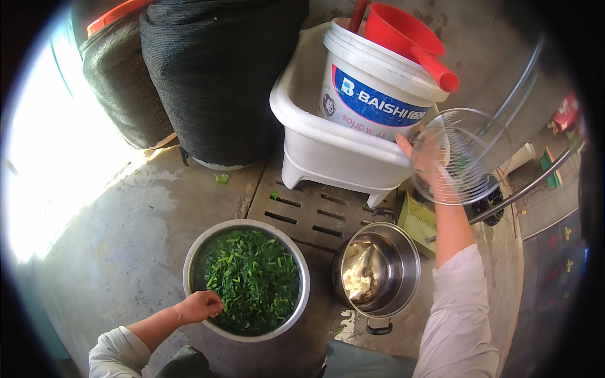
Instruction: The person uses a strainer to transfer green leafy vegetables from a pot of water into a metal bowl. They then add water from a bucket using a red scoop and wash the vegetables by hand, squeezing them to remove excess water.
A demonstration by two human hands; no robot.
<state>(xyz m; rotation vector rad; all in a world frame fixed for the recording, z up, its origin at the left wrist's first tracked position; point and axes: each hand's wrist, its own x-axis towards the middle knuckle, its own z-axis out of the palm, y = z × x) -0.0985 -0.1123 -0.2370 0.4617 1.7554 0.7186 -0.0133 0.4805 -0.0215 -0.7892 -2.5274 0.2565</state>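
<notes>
My left hand (202, 306) is curled over the near-left rim of a round metal basin (190, 264), with nothing visible in its fingers. Chopped leafy greens (250, 279) lie in water in that basin. On the right, my right hand (427, 156) grips a round, see-through wire basket (465, 193), whose rings partly cover the hand and wrist. This basket is held up beside the right end of a white plastic tub (345, 160). Below, a stainless steel pot (378, 269) with black handles sits on the floor, its inside shiny and showing no food.
In the white tub stands a white plastic bucket (340, 101) with a red dipper (401, 28) across its top. Dark cloth-covered containers (208, 85) stand upper left. A slotted drain cover (302, 203) lies under the tub. A yellow-green plastic dustpan-like item (416, 217) and a metal pole (524, 184) are at right.
</notes>
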